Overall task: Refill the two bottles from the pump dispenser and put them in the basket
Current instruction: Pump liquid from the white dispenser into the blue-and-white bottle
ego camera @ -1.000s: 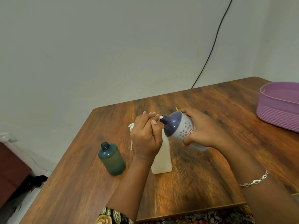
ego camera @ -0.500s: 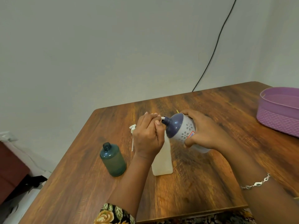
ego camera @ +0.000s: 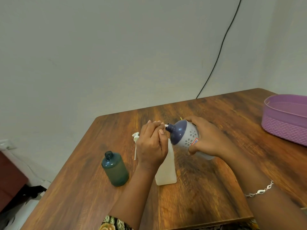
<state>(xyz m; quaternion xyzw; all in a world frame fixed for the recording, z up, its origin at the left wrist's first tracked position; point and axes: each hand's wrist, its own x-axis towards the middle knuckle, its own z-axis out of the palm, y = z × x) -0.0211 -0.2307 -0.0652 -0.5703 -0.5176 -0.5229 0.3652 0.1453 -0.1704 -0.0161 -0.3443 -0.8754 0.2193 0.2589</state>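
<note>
Brown wood-grain table top (ego camera: 199,196) carries everything in the head view. Judged from it, the task is in its first half. The right hand (ego camera: 211,141) wraps its fingers round a tilted bottle with a dark-blue domed shoulder and pale grey flower-printed body (ego camera: 184,136), held above the table with its mouth turned toward the left hand (ego camera: 152,145). That hand's fingers curl over the top of the milky translucent plastic pump dispenser (ego camera: 166,173), whose short white spout (ego camera: 165,125) meets the bottle's neck; the pump head is hidden under the fingers. Filling of this bottle looks under way, though how full it is I cannot tell. The frosted teal-green round plastic bottle (ego camera: 115,169) stands upright and uncapped near the dispenser, its level unclear. A loose white pump cap with a thin dip tube (ego camera: 135,138) lies behind the left hand. The ribbed lilac plastic basket (ego camera: 285,120) sits well apart at the right, with no bottle showing inside; neither bottle is placed yet.
</note>
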